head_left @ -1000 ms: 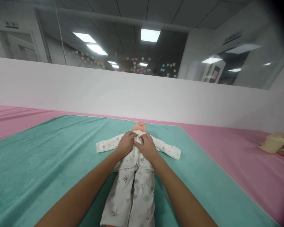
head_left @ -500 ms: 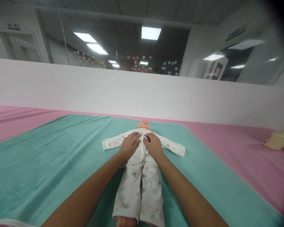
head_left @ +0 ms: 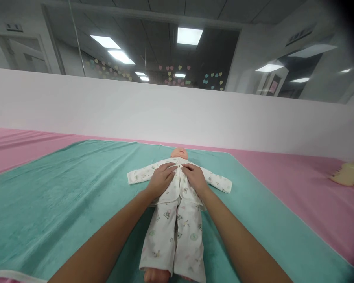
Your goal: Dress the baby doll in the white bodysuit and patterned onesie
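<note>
Doll (head_left: 179, 154), lying face up beneath left hand (head_left: 163, 180) and right hand (head_left: 195, 177) on green blanket (head_left: 76, 196), inside patterned jacket (head_left: 172, 193) and trousers (head_left: 190, 236); long axis running away between forearms, head beyond fingertips, feet nearest, sleeves out to either side. Both resting on jacket front, fingers lightly bent and close together, pinching of cloth impossible to tell.

Low white wall (head_left: 165, 114), smooth. Glass (head_left: 153, 47) above it; lit ceiling panels (head_left: 190, 36) and small pastel hearts (head_left: 174, 74) show there. Door (head_left: 23, 55) at far left. Pink cloth (head_left: 297, 173) along wall's foot, partly under green blanket (head_left: 70, 188).
</note>
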Tool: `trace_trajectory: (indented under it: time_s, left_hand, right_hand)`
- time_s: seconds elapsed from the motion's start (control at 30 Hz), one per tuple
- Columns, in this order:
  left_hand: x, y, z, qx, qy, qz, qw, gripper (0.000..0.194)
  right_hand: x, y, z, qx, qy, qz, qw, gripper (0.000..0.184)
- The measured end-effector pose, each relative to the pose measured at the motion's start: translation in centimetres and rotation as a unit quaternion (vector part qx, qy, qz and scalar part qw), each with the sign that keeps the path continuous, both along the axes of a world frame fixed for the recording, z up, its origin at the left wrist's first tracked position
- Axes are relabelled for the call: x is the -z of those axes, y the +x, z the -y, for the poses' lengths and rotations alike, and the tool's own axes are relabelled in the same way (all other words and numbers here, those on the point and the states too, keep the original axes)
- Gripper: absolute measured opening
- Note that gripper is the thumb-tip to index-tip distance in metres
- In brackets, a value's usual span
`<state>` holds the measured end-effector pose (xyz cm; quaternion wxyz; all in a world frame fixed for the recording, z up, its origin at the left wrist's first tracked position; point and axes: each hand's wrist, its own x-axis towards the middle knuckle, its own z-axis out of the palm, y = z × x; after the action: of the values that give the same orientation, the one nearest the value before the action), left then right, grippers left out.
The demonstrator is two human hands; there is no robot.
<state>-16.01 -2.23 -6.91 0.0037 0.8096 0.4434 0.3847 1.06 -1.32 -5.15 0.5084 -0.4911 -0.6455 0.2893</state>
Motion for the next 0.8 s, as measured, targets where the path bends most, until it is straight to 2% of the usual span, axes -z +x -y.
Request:
trace_trajectory:
  time_s: [0.3,0.47,0.6,0.8]
  left_hand:
    - [-0.38,0.03,0.33,0.000,-0.011,-0.020,1.000,0.036]
    - [-0.39,0.05,0.17,0.013,0.023,-0.021,0.999,0.035]
    - [-0.59,0.10,0.38,0.006,0.063,-0.038,0.997,0.033]
    - [-0.74,0.26,0.36,0.025,0.064,-0.042,0.997,0.031]
  right_hand:
    - [0.13,-0.02,0.08,-0.017,0.024,0.011,1.000,0.027]
    - [0.02,0.06,0.15,-0.033,0.050,0.021,0.998,0.027]
    - [0.28,0.08,-0.09,-0.019,0.058,0.032,0.998,0.026]
    - [0.74,-0.01,-0.63,0.011,0.073,0.064,0.995,0.026]
